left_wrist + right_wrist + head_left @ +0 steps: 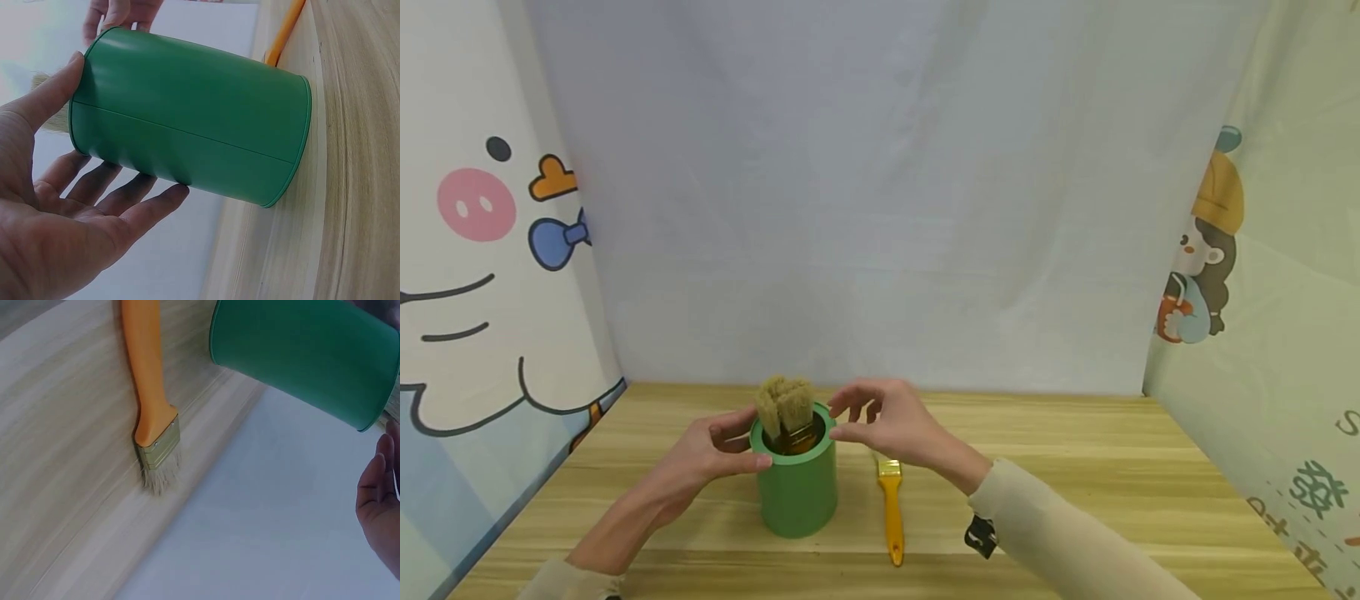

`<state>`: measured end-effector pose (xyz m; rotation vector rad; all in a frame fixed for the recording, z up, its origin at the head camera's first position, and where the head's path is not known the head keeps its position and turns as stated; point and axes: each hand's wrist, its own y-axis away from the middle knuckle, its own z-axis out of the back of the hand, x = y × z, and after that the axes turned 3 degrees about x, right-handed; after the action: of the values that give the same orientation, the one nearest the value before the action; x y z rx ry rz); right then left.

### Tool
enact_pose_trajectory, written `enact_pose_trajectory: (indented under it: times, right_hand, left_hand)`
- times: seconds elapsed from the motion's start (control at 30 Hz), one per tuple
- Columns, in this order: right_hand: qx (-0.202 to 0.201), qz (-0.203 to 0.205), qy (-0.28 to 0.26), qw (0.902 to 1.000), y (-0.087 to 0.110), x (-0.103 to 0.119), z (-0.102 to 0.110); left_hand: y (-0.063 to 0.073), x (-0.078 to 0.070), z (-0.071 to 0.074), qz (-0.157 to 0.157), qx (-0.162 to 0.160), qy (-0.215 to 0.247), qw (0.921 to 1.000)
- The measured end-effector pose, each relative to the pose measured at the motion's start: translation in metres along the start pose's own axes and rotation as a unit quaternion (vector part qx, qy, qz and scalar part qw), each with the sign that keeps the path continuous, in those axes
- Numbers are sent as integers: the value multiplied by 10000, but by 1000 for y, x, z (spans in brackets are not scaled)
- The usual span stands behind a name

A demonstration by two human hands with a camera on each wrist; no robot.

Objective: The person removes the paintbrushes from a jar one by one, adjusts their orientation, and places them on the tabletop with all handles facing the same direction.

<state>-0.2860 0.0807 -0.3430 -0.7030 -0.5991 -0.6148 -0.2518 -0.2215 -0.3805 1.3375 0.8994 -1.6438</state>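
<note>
A green can stands upright on the table, with several paintbrushes inside, bristles upward. Their handles are hidden by the can wall. My left hand holds the can near its top, thumb on the near side of the rim and fingers along the far left side. At the rim's right side is my right hand, its fingers loosely bent and holding no brush; its fingertips are at or very near the rim. Below that hand a paintbrush with an orange handle lies flat, its bristles pointing away from me.
The wood-grain table ends at a pale cloth backdrop. Printed cartoon curtains stand on the left and right. The loose brush lies just right of the can.
</note>
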Motion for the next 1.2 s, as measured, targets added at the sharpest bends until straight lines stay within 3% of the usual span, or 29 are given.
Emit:
enact_pose_trajectory:
  times: [0.13,0.3,0.7,1.0,1.2]
  right_hand:
    - [-54,277,168,9995,-8,2,-8]
    - [-89,255,427,9987,-16,3,-15]
    - [-89,302,211,9993,-22,10,-28]
    - [205,781,559,9952,-24,9,-29]
    - [479,1253,1082,9850,-25,9,-25]
  left_hand:
    - [0,0,-1,-2,25,-13,10000]
    - [0,-1,-1,19,56,-1,10000]
    - [-1,-1,-1,-31,38,19,10000]
    - [-1,-3,-2,47,10,27,10000]
    - [-1,-4,-3,33,-6,-19,10000]
